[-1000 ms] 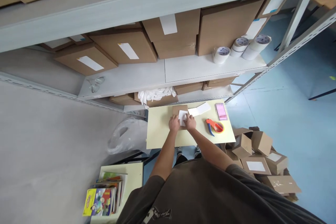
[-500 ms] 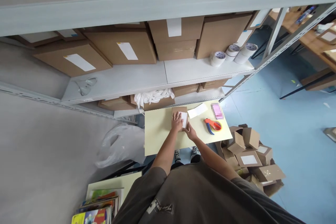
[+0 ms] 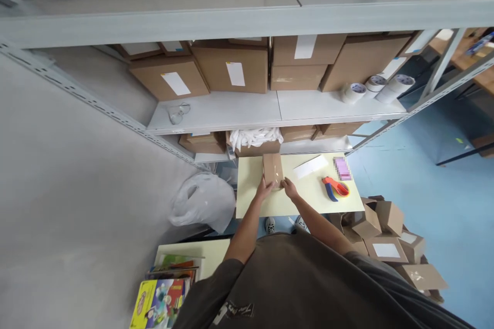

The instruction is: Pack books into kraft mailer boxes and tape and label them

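Note:
A small brown cardboard box (image 3: pixel 272 167) is held at its near corners, over the pale yellow table (image 3: pixel 250 200). Shiny clear tape shows on the side facing me, and no white label is visible there. My left hand (image 3: pixel 264 188) grips the near left corner. At the near right corner my right hand (image 3: pixel 288 187) has its fingers closed on the box edge. To the right lie a white paper sheet (image 3: pixel 311 166) and a tape dispenser (image 3: pixel 335 188) in orange and blue. Behind the dispenser is a blurred pink item (image 3: pixel 342 168).
Beyond the table, a grey shelf rack (image 3: pixel 247 113) carries cardboard boxes, tape rolls (image 3: pixel 353 92) and glasses (image 3: pixel 178 113). A pile of cardboard boxes (image 3: pixel 386 250) lies on the floor at right. A plastic bag (image 3: pixel 204 198) and books (image 3: pixel 158 300) are on the left.
The box has been turned over, so its white label no longer shows and a taped side does. My left hand moved from its top to the near left corner. The view shifted left.

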A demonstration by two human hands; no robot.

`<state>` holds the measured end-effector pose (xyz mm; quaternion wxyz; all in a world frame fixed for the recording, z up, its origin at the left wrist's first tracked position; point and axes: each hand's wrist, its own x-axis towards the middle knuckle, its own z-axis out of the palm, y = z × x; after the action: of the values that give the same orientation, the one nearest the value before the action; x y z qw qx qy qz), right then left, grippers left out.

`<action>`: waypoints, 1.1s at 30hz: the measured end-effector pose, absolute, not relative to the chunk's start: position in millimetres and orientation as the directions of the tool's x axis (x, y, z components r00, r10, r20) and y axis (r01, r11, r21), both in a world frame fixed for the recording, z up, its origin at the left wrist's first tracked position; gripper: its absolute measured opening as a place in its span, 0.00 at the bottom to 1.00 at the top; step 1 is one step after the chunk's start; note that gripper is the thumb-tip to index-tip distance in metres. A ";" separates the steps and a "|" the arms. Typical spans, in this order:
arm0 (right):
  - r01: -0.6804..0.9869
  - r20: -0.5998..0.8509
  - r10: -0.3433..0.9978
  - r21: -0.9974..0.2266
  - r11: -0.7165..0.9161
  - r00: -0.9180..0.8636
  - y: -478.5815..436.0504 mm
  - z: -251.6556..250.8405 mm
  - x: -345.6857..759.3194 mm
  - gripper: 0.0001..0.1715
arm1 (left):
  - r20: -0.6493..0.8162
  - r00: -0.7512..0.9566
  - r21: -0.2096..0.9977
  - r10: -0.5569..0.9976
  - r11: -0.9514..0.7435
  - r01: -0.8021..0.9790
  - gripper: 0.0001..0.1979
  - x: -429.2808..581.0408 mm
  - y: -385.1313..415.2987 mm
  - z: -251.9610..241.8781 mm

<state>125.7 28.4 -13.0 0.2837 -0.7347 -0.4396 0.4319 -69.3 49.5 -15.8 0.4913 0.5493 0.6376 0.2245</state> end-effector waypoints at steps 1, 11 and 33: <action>0.376 -0.389 0.904 -0.822 -0.428 0.178 26.7 -15.5 121.0 0.35 | -0.408 0.095 0.848 0.908 0.339 0.408 0.56 -70.0 42.3 -18.3; 0.199 -0.297 0.941 -0.924 -0.327 0.163 -0.4 6.5 118.7 0.35 | -0.407 0.154 0.909 0.900 0.383 0.166 0.53 -66.2 41.9 0.8; -0.092 -0.112 0.259 -0.992 -0.089 0.959 -252.3 58.6 470.1 0.36 | -0.165 0.892 0.971 0.420 -0.090 0.221 0.48 410.8 -101.8 88.2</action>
<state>470.1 -252.3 58.6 0.6723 -0.7264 -0.0576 0.1303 410.8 -101.8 88.2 0.6382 0.7341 0.2185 0.0779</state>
